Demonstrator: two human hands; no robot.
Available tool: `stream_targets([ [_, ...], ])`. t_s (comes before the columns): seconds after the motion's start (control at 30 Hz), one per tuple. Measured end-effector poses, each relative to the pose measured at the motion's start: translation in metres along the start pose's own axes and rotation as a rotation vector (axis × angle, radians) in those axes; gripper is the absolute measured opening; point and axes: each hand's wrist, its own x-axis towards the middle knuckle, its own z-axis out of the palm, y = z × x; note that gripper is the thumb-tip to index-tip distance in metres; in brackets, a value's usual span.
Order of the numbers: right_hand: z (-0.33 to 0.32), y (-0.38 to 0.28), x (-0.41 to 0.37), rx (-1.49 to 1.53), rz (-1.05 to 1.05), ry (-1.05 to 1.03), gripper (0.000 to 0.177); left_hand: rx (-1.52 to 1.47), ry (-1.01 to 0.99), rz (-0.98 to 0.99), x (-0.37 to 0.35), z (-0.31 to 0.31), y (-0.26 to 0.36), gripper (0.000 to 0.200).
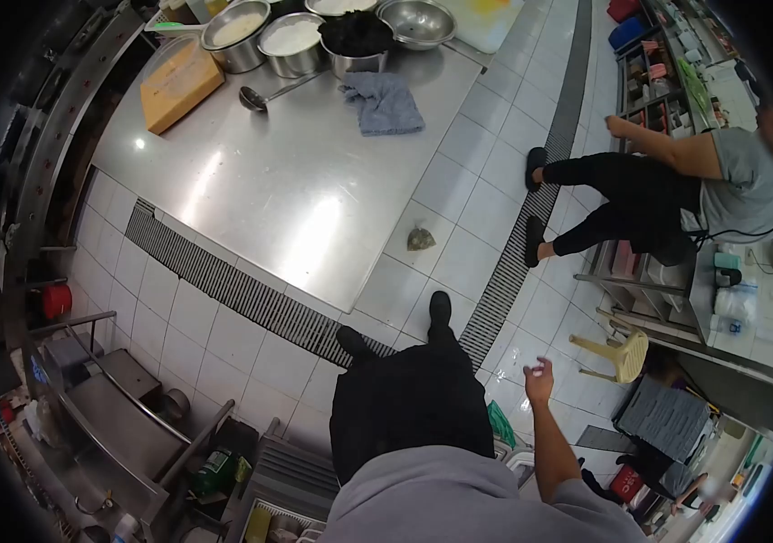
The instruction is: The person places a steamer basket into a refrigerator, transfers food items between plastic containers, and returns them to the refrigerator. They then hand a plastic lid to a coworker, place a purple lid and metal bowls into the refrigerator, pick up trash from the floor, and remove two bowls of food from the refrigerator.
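My right hand (539, 378) hangs out at my right side over the tiled floor, its fingers loosely bent and apart with nothing visible in them. It is nearest to a pale yellow stool (626, 355), without touching it. My left hand does not show. Ahead of me is a steel table (269, 199) bearing a grey-blue cloth (382, 104), a ladle (255, 100), a yellow-orange block (182, 83) and several metal bowls, one with black contents (357, 34). A small clear bag with dark contents (420, 239) lies on the floor beside the table.
Another person (658, 181) stands on the right by shelves and a counter (771, 299). Floor grating (242, 285) runs along the table's near edge, and another strip (518, 253) passes on the right. Metal rails and a steel unit (124, 434) stand at lower left.
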Motion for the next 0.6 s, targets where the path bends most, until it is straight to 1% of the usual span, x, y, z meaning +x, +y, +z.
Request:
stream_targets([
  [0.07, 0.010, -0.022, 0.054, -0.013, -0.090, -0.106, 0.044, 0.087, -0.018, -0.004, 0.000, 0.013, 0.013, 0.030],
  [0.1, 0.019, -0.031, 0.081, -0.039, -0.126, -0.180, 0.042, 0.131, -0.025, -0.005, 0.008, 0.034, 0.011, 0.031],
  [0.13, 0.035, -0.039, 0.108, -0.058, -0.125, -0.262, 0.039, -0.060, 0.272, 0.090, 0.015, 0.013, 0.036, 0.034],
  [0.17, 0.056, -0.044, 0.140, -0.076, -0.128, -0.342, 0.037, -0.254, 0.571, 0.188, 0.020, -0.045, 0.105, 0.038],
  [0.2, 0.093, -0.037, 0.167, -0.001, -0.235, -0.336, 0.035, -0.345, 0.628, 0.239, 0.023, -0.096, 0.172, 0.040],
  [0.23, 0.126, -0.025, 0.192, 0.072, -0.337, -0.337, 0.034, -0.398, 0.685, 0.313, 0.024, -0.134, 0.233, 0.038],
  [0.27, 0.144, -0.036, 0.207, 0.010, -0.242, -0.454, 0.034, -0.388, 0.718, 0.385, 0.024, -0.161, 0.286, 0.041],
  [0.3, 0.160, -0.059, 0.218, -0.045, -0.151, -0.561, 0.034, -0.381, 0.755, 0.468, 0.029, -0.180, 0.336, 0.043],
  [0.37, 0.189, -0.090, 0.233, -0.107, -0.216, -0.666, 0.037, -0.279, 0.886, 0.729, 0.045, -0.201, 0.422, 0.052],
  [0.4, 0.217, -0.088, 0.243, -0.090, -0.247, -0.688, 0.036, -0.263, 0.884, 0.738, 0.062, -0.208, 0.459, 0.052],
  [0.43, 0.246, -0.085, 0.250, -0.071, -0.275, -0.711, 0.035, -0.164, 1.037, 0.852, 0.081, -0.214, 0.491, 0.056],
  [0.47, 0.264, -0.088, 0.256, -0.059, -0.258, -0.715, 0.035, -0.061, 1.184, 0.966, 0.096, -0.216, 0.514, 0.059],
  [0.5, 0.279, -0.096, 0.264, -0.109, -0.267, -0.755, 0.034, -0.045, 1.178, 0.970, 0.104, -0.217, 0.527, 0.059],
  [0.53, 0.299, -0.100, 0.273, -0.161, -0.280, -0.799, 0.034, 0.027, 1.257, 0.860, 0.110, -0.217, 0.534, 0.064],
  [0.57, 0.323, -0.100, 0.282, -0.152, -0.265, -0.813, 0.034, 0.104, 1.326, 0.753, 0.117, -0.219, 0.537, 0.069],
  [0.6, 0.346, -0.097, 0.292, -0.160, -0.256, -0.783, 0.032, 0.038, 1.346, 0.670, 0.121, -0.219, 0.531, 0.078],
])
